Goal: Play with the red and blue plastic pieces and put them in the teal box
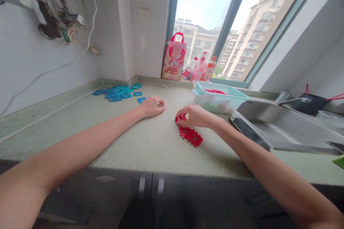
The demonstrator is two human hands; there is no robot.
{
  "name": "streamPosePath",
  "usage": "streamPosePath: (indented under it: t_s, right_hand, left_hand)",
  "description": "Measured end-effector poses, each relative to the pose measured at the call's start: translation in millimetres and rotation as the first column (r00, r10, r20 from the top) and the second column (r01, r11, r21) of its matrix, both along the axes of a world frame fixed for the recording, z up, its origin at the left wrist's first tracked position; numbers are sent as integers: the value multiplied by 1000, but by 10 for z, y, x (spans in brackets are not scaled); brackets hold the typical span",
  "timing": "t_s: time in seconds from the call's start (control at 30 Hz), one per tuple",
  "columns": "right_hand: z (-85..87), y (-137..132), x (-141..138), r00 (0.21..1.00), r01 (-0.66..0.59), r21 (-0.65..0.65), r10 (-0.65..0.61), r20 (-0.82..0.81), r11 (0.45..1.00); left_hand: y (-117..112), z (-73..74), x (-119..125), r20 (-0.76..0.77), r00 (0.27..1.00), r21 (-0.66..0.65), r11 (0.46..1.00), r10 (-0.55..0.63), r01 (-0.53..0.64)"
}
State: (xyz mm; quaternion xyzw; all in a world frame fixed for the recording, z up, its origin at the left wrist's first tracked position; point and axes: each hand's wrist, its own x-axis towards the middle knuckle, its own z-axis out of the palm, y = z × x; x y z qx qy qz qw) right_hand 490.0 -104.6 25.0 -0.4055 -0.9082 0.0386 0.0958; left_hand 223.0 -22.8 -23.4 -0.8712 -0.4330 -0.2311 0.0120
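Observation:
My right hand [197, 114] pinches a red notched plastic piece [180, 118] between thumb and fingers, low over the counter. Just below it, more red notched pieces [190, 136] lie flat on the counter in a short overlapping row. My left hand [152, 106] rests on the counter to the left, fingers loosely curled with a gap at the thumb and nothing seen in it. Near its wrist are single blue notched pieces [141, 100], and beyond them a heap of blue pieces [116, 93] lies by the wall.
A pale green plastic basin [220, 101] with red pieces inside stands behind my right hand. Right of it is a steel sink [285, 132] with a faucet [294, 100]. A pink bag [174, 61] and several bottles [199, 69] line the window. A white cable [48, 73] hangs along the left wall.

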Motion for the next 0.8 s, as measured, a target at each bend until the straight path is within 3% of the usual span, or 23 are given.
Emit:
streamPosePath:
  t_s: [0.13, 0.23, 0.33, 0.53, 0.8]
  right_hand:
    - [135, 4, 147, 996, 38, -17, -39, -80, 999]
    - [404, -193, 275, 996, -22, -187, 5, -93, 982]
    - [578, -466, 317, 998, -53, -276, 55, 2, 960]
    - [536, -726, 198, 968, -120, -264, 172, 181, 957]
    - [520, -732, 179, 961, -32, -259, 101, 259, 965]
  left_hand:
    - [-2, 9, 8, 1, 1000, -11, 1000, 2, -2]
    - [7, -3, 11, 10, 1000, -10, 1000, -2, 2]
    - [23, -21, 9, 7, 1000, -4, 1000, -7, 7]
    - [25, -16, 7, 5, 1000, -1, 1000, -17, 17]
    - [37, -6, -4, 11, 1000, -5, 1000, -27, 27]
